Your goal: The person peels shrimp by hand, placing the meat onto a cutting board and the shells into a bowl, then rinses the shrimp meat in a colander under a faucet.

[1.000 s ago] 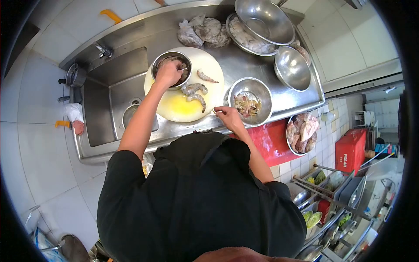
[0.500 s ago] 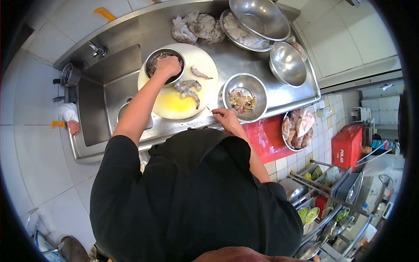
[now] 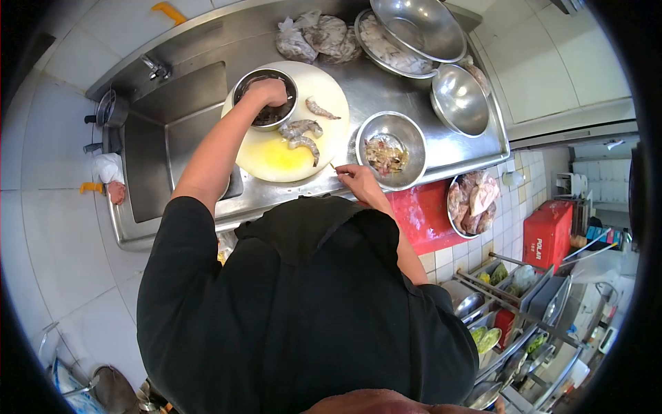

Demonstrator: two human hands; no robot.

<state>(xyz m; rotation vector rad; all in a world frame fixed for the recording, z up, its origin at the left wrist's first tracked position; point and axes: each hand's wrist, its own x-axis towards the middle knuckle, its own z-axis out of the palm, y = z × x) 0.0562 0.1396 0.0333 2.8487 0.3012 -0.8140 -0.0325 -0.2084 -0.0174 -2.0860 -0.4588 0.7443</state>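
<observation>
My left hand (image 3: pixel 270 92) reaches down into a steel pot (image 3: pixel 295 103), its fingertips hidden inside among dark, wet contents. The pot stands on a round cutting board (image 3: pixel 255 148) with a yellow patch. Several raw shrimp lie on the board beside the pot: one single shrimp (image 3: pixel 321 109) and, closer to me, a cluster of shrimp (image 3: pixel 301 129). Off the board's near right edge, my right hand (image 3: pixel 356 182) pinches a thin stick (image 3: pixel 333 165) pointing up and left. Just beyond that hand sits a steel bowl (image 3: pixel 418 148) holding shrimp shells and scraps (image 3: pixel 386 154).
A sink basin (image 3: pixel 176 165) with a faucet (image 3: pixel 154 67) is at left. Bagged food (image 3: pixel 324 38) and stacked metal bowls (image 3: pixel 422 27) occupy the back; another bowl (image 3: pixel 460 101) leans at right. Below the counter, a bowl of meat (image 3: pixel 474 200) stands by a red surface (image 3: pixel 431 217).
The whole view has shifted slightly. My left hand stays in the pot, a little deeper and nearer its far rim. My right hand keeps its pinch on the stick in about the same place.
</observation>
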